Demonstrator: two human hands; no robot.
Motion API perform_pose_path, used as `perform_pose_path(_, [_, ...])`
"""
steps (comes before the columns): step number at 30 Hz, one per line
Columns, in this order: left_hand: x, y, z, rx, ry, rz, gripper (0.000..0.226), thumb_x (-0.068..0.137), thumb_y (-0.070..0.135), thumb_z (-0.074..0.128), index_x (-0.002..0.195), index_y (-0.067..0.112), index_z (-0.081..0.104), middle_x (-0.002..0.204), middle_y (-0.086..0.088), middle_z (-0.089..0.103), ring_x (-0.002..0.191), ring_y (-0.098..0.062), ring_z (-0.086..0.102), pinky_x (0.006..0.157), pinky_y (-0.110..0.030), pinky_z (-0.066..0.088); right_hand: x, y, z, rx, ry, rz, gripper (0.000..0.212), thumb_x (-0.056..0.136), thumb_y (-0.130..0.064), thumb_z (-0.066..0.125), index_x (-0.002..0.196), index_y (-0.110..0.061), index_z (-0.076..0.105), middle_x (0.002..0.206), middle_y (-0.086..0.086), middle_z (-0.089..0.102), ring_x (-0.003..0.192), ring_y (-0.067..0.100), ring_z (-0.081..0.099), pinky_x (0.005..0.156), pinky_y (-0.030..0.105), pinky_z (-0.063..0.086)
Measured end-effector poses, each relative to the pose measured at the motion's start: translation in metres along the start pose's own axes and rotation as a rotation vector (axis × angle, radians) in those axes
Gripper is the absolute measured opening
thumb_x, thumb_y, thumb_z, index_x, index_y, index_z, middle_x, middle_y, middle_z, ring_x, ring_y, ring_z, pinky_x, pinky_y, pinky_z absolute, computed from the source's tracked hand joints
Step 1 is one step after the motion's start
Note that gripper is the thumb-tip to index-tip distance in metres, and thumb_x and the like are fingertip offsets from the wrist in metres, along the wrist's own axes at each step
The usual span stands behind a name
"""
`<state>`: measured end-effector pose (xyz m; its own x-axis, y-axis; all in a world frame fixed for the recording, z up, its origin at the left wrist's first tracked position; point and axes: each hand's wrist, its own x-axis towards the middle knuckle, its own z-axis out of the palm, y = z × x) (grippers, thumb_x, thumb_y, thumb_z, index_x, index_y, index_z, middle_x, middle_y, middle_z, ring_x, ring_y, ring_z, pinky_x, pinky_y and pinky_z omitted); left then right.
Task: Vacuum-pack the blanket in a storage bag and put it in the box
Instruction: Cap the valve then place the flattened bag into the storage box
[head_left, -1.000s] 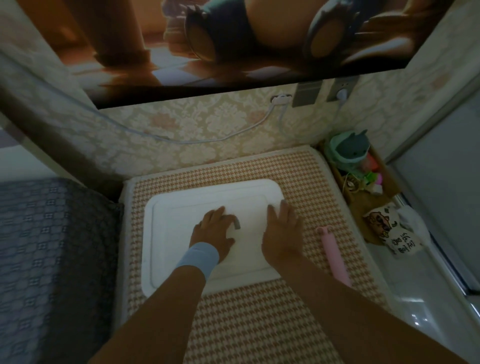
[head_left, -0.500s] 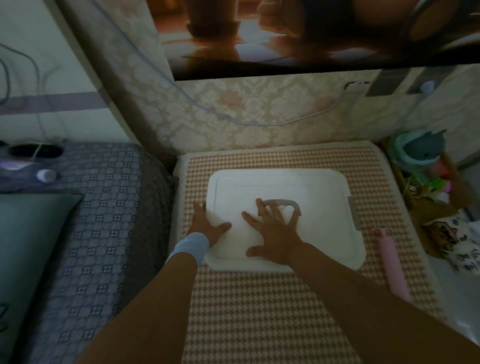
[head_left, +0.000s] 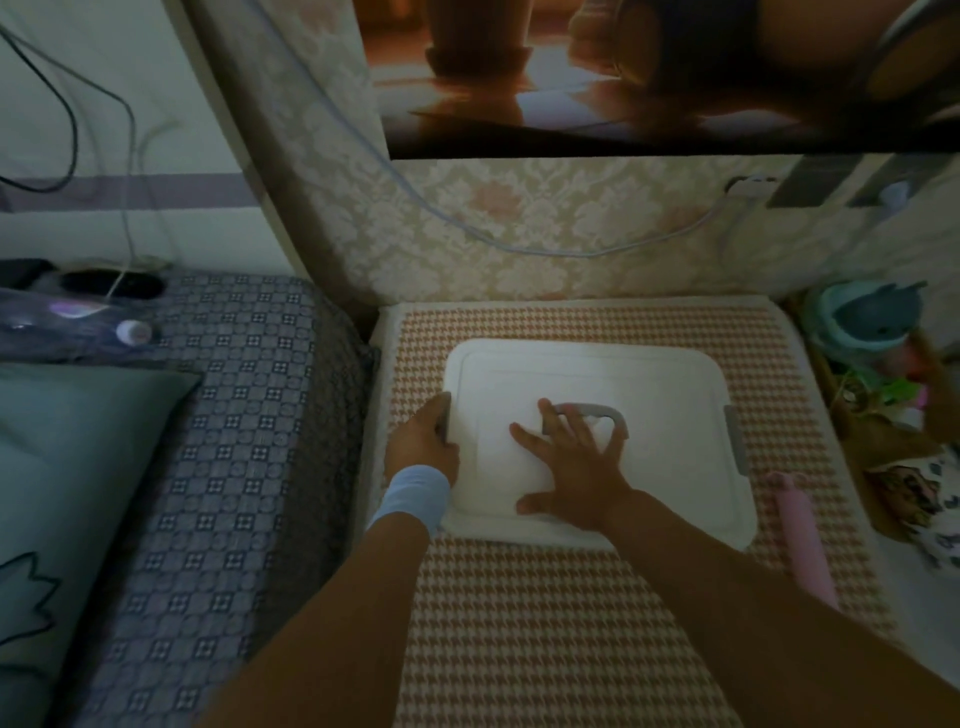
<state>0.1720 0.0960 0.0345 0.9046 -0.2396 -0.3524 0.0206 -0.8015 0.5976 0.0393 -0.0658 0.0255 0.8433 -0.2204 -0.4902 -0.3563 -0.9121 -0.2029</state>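
Here the right hand (head_left: 576, 467) lies flat on the box lid (head_left: 670, 395); the left hand (head_left: 423, 441) seemingly grips its edge.

A white plastic storage box (head_left: 675, 467) sat closed on a houndstooth-patterned cushion (head_left: 571, 623), nearer the cushion's far edge than its near one. Its flat, round-cornered lid (head_left: 597, 374) was in place, a grey handle (head_left: 597, 409) lying folded at the lid's centre and a grey latch (head_left: 736, 441) on its right side
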Motion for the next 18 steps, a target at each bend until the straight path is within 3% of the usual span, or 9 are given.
perform_pose_path(3, [-0.003, 0.017, -0.004, 0.313, -0.137, 0.039, 0.074, 0.089, 0.012, 0.053, 0.151, 0.036, 0.020, 0.143, -0.008, 0.045, 0.125, -0.032, 0.048, 0.102, -0.039, 0.043, -0.002, -0.001, -0.002, 0.010, -0.015, -0.006, 0.101, 0.077, -0.079, 0.054, 0.152, -0.051, -0.008, 0.159, -0.007, -0.034, 0.147, 0.022, -0.030, 0.106, 0.076, -0.012])
perform_pose_path(6, [-0.028, 0.046, 0.010, 0.703, -0.157, 0.217, 0.082, 0.089, 0.027, 0.054, 0.152, 0.036, 0.003, 0.160, -0.009, -0.004, 0.147, -0.032, 0.003, 0.118, -0.045, 0.016, -0.009, 0.005, -0.006, -0.007, -0.018, -0.049, 0.105, 0.080, -0.074, 0.056, 0.154, -0.042, -0.011, 0.159, -0.002, -0.034, 0.147, 0.023, -0.030, 0.109, 0.074, -0.010])
perform_pose_path(8, [-0.040, 0.056, 0.026, 0.736, -0.214, 0.437, 0.081, 0.088, 0.041, 0.053, 0.151, 0.041, 0.001, 0.158, -0.002, -0.024, 0.147, -0.028, -0.014, 0.119, -0.047, 0.002, -0.019, 0.022, -0.008, -0.030, -0.001, -0.086, 0.113, 0.078, -0.074, 0.060, 0.156, -0.036, -0.012, 0.160, 0.003, -0.032, 0.147, 0.024, -0.029, 0.113, 0.069, -0.011])
perform_pose_path(10, [-0.050, 0.060, 0.044, 0.736, -0.426, 0.566, 0.095, 0.080, 0.061, 0.058, 0.151, 0.039, 0.000, 0.157, 0.004, -0.027, 0.147, -0.025, -0.016, 0.119, -0.048, 0.002, -0.040, 0.051, -0.006, -0.143, -0.001, -0.108, 0.122, 0.070, -0.084, 0.057, 0.155, -0.035, -0.016, 0.156, 0.006, -0.039, 0.144, 0.027, -0.036, 0.111, 0.067, -0.017])
perform_pose_path(12, [-0.058, 0.059, 0.054, 0.896, -0.547, 0.615, 0.119, 0.066, 0.076, 0.062, 0.151, 0.034, -0.010, 0.155, 0.002, -0.031, 0.145, -0.029, -0.021, 0.118, -0.054, -0.001, -0.067, 0.084, 0.001, -0.243, -0.026, -0.089, 0.130, 0.062, -0.089, 0.056, 0.152, -0.038, -0.024, 0.151, 0.007, -0.046, 0.139, 0.029, -0.043, 0.108, 0.071, -0.019])
perform_pose_path(14, [-0.060, 0.054, 0.060, 1.012, -0.528, 0.639, 0.132, 0.060, 0.077, 0.066, 0.150, 0.030, -0.018, 0.153, -0.003, -0.035, 0.143, -0.033, -0.026, 0.116, -0.059, -0.004, -0.091, 0.112, 0.007, -0.259, -0.024, 0.004, 0.135, 0.060, -0.086, 0.061, 0.148, -0.041, -0.030, 0.149, 0.005, -0.050, 0.138, 0.032, -0.044, 0.107, 0.075, -0.015])
perform_pose_path(18, [-0.053, 0.045, 0.057, 1.020, -0.467, 0.659, 0.126, 0.068, 0.068, 0.068, 0.148, 0.032, -0.022, 0.153, 0.000, -0.036, 0.143, -0.033, -0.025, 0.116, -0.058, 0.001, -0.099, 0.129, 0.013, -0.067, 0.037, 0.220, 0.130, 0.066, -0.081, 0.062, 0.147, -0.041, -0.031, 0.150, 0.002, -0.049, 0.140, 0.032, -0.041, 0.115, 0.070, -0.002])
